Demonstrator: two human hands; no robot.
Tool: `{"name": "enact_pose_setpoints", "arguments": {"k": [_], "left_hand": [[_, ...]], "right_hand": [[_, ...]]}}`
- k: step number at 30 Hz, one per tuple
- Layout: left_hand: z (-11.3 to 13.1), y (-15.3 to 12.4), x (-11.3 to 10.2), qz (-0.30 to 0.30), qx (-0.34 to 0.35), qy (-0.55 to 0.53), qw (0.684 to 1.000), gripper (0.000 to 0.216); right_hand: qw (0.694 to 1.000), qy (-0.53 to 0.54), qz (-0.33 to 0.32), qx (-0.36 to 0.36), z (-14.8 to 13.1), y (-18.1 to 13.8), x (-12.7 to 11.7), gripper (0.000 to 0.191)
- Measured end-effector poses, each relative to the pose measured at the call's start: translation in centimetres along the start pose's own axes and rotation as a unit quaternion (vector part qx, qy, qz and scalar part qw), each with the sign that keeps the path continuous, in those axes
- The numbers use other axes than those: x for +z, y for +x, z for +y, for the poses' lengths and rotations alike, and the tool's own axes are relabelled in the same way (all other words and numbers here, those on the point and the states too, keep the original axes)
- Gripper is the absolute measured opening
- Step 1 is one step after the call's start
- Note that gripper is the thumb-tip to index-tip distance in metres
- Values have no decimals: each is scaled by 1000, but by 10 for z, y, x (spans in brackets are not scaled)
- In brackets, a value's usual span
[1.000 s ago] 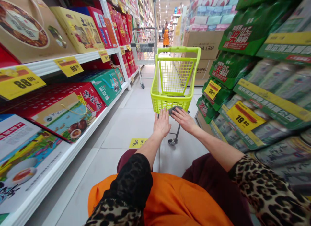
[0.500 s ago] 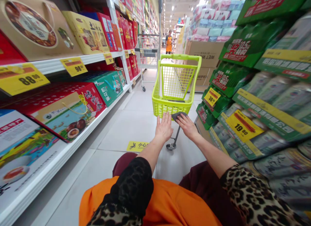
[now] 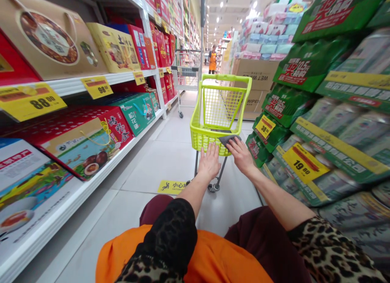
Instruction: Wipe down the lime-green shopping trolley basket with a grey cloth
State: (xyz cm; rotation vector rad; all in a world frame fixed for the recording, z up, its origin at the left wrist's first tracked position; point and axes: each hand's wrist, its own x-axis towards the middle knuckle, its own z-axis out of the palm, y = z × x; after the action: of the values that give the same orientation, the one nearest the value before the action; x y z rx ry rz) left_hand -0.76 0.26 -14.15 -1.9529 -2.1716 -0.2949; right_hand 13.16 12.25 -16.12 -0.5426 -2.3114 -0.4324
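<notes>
In front of me stands a small lime-green shopping cart (image 3: 219, 108) with a lattice basket on grey legs and casters. A dark grey cloth (image 3: 229, 140) lies against the basket's near right corner. My right hand (image 3: 241, 152) grips this cloth, its fingers bent over the fabric. My left hand (image 3: 209, 159) rests at the basket's near lower side with fingers stretched out and slightly spread, holding nothing. The cart's far frame rises above both hands.
Gift boxes (image 3: 91, 143) fill the white shelf (image 3: 115, 163) on the left. Stacked drink packs (image 3: 344, 124) line the right. Beyond the cart are a wire trolley (image 3: 187, 72), cartons (image 3: 254, 86) and a person in an orange apron (image 3: 212, 59). A yellow caution sticker (image 3: 172, 187) marks the floor.
My right hand and the cloth have shifted right and slightly up along the basket's near edge. My left hand has moved slightly right and down, staying close to the basket.
</notes>
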Motion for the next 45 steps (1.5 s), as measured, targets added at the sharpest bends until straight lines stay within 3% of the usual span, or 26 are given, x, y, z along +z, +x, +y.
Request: {"name": "enact_pose_setpoints", "arguments": {"k": [4,7,11,14,19,24,33,40,45], "left_hand": [[1,1,-3,2,6,1,1000,70],[1,-2,0,0,5,2,1000,70],[-3,-4,3,-10,3,4,1000,71],[-10,-3,4,-14,-9,11,1000,71],[-27,-2,2,-13,-51,25,998,73],[-39,-7,0,-22,-64,36,997,72],[-50,-15,0,-26,-66,27,997,72],[-64,-13,-1,-31,-97,28,994,70],[-72,-14,-7,-36,-104,35,993,70]], "right_hand": [[1000,-6,-22,17,-4,-21,20,42],[997,-15,-73,17,-8,-42,33,42],[993,-9,-113,14,-10,-55,35,41],[997,24,-68,-1,-12,-41,25,44],[998,58,2,-35,-20,9,6,43],[996,30,-52,-60,-29,25,16,39],[982,1,-140,-129,-33,-8,36,42],[988,39,-60,-138,-51,52,24,41],[989,24,-79,-119,-62,72,31,40]]}}
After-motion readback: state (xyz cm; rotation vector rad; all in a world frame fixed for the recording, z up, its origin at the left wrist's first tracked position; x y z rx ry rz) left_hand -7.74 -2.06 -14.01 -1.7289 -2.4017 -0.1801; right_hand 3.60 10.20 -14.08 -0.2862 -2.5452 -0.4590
